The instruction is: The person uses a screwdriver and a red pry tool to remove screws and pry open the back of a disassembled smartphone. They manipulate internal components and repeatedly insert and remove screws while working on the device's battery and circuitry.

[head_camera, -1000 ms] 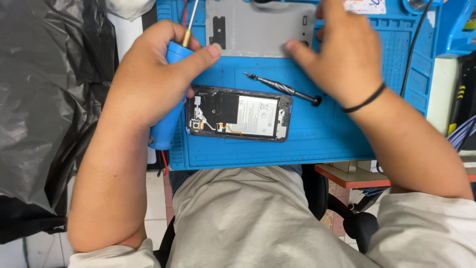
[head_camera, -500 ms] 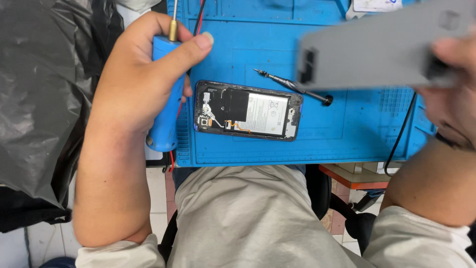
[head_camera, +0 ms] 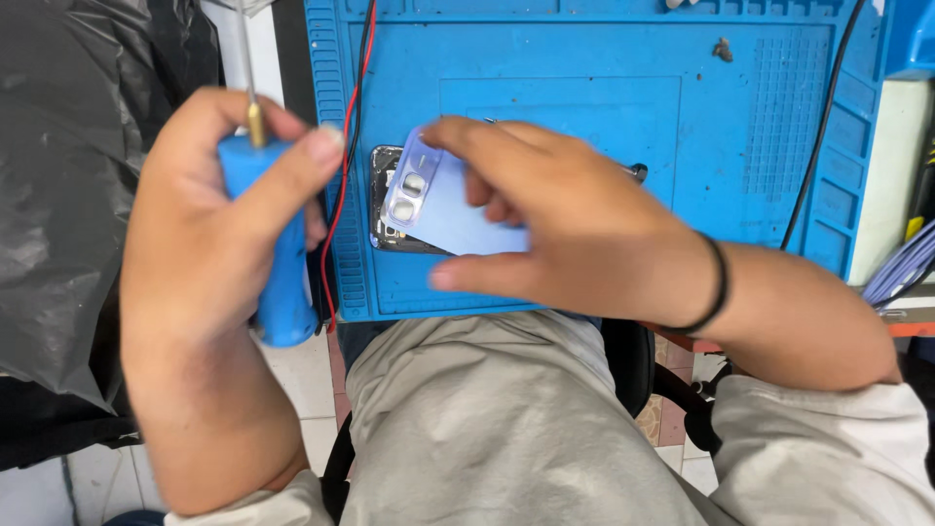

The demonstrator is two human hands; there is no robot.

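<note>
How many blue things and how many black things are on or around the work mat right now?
Blue: 2, the repair mat and the tool handle
Black: 2, the wristband and the cable
Total: 4

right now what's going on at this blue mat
A person sits at a blue silicone work mat with both hands busy. The left hand grips a blue cylindrical tool with a brass collar and thin metal tip, held beside the mat's left edge. The right hand holds a pale lilac phone back cover with two camera holes over an opened black phone, which lies on the mat mostly hidden underneath. Red and black wires run down the mat's left side.
</note>
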